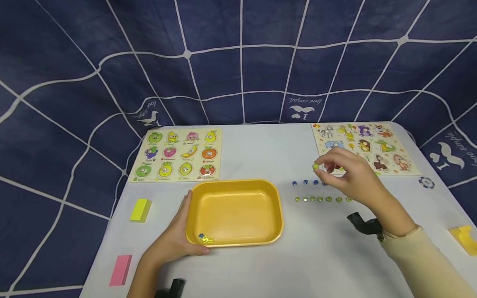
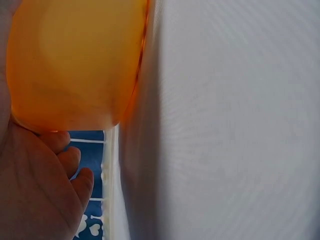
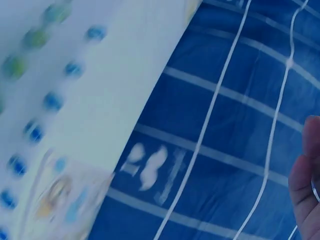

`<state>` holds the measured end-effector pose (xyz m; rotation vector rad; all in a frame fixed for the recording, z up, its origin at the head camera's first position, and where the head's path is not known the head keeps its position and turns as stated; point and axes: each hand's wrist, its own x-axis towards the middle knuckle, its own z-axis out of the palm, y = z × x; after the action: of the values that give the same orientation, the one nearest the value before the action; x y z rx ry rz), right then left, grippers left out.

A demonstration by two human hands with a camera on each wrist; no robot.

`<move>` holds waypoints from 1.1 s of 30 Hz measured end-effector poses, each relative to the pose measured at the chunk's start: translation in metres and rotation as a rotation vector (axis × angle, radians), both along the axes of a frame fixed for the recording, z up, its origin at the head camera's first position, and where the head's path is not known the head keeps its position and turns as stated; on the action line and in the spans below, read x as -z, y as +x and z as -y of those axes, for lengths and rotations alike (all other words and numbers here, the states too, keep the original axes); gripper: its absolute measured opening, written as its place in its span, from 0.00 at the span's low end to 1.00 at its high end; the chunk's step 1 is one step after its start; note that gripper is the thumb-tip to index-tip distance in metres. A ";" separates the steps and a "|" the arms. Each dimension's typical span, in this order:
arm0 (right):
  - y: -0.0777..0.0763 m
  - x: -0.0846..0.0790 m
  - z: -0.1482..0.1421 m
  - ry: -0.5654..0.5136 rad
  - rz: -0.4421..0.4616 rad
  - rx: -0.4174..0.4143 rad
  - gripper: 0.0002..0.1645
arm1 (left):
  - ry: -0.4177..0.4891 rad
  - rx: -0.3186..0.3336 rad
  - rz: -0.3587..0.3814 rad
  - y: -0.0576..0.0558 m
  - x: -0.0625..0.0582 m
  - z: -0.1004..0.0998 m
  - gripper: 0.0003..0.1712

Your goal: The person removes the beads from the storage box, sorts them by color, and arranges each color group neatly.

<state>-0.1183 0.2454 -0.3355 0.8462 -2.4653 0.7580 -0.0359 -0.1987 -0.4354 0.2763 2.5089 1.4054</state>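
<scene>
In the head view my left hand [image 1: 173, 234] grips the near left corner of a yellow plastic tray [image 1: 234, 244], thumb along the front rim and fingers along the left side. A blue marble [image 1: 201, 236] and two yellow ones lie in that corner. My right hand [image 1: 352, 174] pinches a yellow-green marble [image 1: 315, 166] between thumb and fingertips, above the table. Beneath it run a row of blue marbles [image 1: 305, 182], partly hidden by the hand, and a row of yellow-green marbles [image 1: 328, 199]. The left wrist view shows the tray's outer wall [image 2: 75, 65] against the hand.
A fruit puzzle board [image 1: 179, 155] lies behind the tray, an animal puzzle board [image 1: 367, 145] at the far right. Yellow [image 1: 140, 210] and pink blocks [image 1: 121, 270] stand left. A patterned chip [image 1: 426, 182] and a yellow piece [image 1: 466, 239] lie right. A blue curtain hangs behind the table.
</scene>
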 end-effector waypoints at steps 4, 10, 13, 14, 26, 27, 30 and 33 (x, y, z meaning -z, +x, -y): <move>0.004 0.014 -0.035 0.009 0.018 0.135 0.18 | 0.005 -0.001 0.004 -0.001 0.000 0.000 0.85; 0.012 0.039 -0.087 0.035 0.132 0.324 0.13 | -0.010 -0.007 0.005 -0.002 0.000 0.001 0.86; 0.019 0.051 -0.109 0.035 0.225 0.399 0.11 | -0.018 -0.004 0.001 -0.003 0.000 0.001 0.85; 0.021 0.055 -0.115 0.037 0.253 0.423 0.10 | -0.019 -0.003 0.000 -0.003 -0.001 0.001 0.85; 0.032 0.082 -0.158 0.203 0.537 0.519 0.13 | -0.023 -0.005 0.007 -0.002 -0.001 0.001 0.85; 0.032 0.084 -0.159 0.210 0.557 0.517 0.13 | -0.024 -0.005 0.007 -0.002 -0.001 0.001 0.85; 0.032 0.087 -0.160 0.224 0.602 0.508 0.15 | -0.025 -0.006 0.009 -0.002 -0.001 0.001 0.85; 0.031 0.090 -0.161 0.234 0.628 0.507 0.16 | -0.024 -0.007 0.010 -0.002 -0.001 0.000 0.85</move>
<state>-0.0869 0.4059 -0.4253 0.0015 -3.1724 0.6116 -0.0377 -0.1990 -0.4341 0.2557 2.5194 1.3753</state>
